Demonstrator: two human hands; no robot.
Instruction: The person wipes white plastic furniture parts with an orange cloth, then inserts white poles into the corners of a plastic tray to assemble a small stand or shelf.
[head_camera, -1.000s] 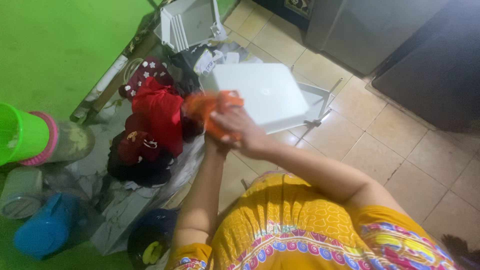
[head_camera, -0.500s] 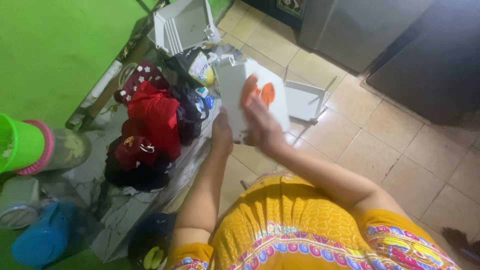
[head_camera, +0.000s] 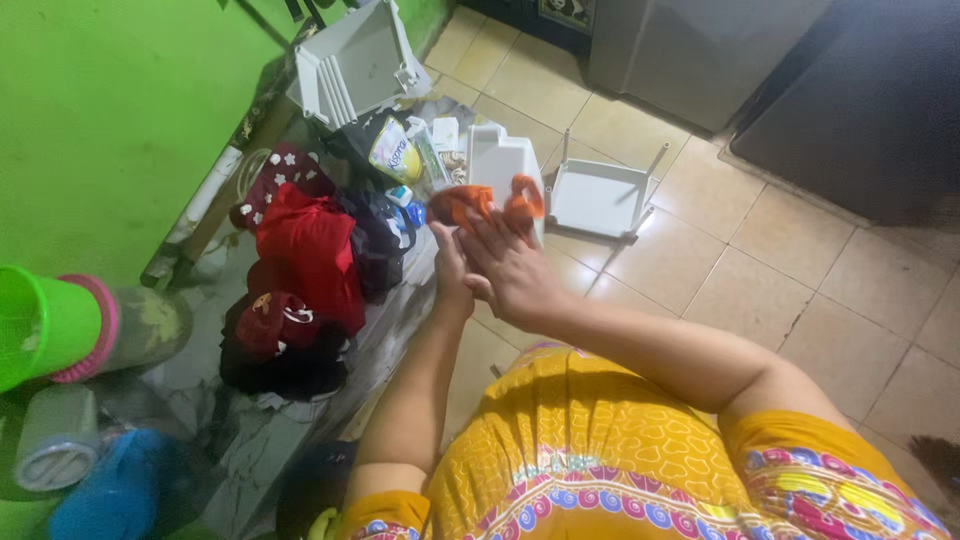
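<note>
Nearest us, a yellow patterned dress, and both arms reach out from it over the tiled floor (head_camera: 700, 290). The right hand (head_camera: 515, 270) is spread flat, fingers straight, palm pressed toward the left hand (head_camera: 450, 265), which stands edge-on beside it; I cannot tell how far the left one is closed. Between their fingertips sits an orange cloth (head_camera: 490, 203), bunched up and pinched at the near edge, seemingly so it can be worked against the white plastic box (head_camera: 500, 160) just behind it. The cloth runs crosswise, long axis left to right, sagging in the middle. To the left lies a heap of red clothes (head_camera: 305, 260) and dark bags by the green wall (head_camera: 110, 120). Just beyond, a white stool (head_camera: 600, 195) lies upturned, legs up, and farther off a white tray (head_camera: 350, 60) leans tilted.
</note>
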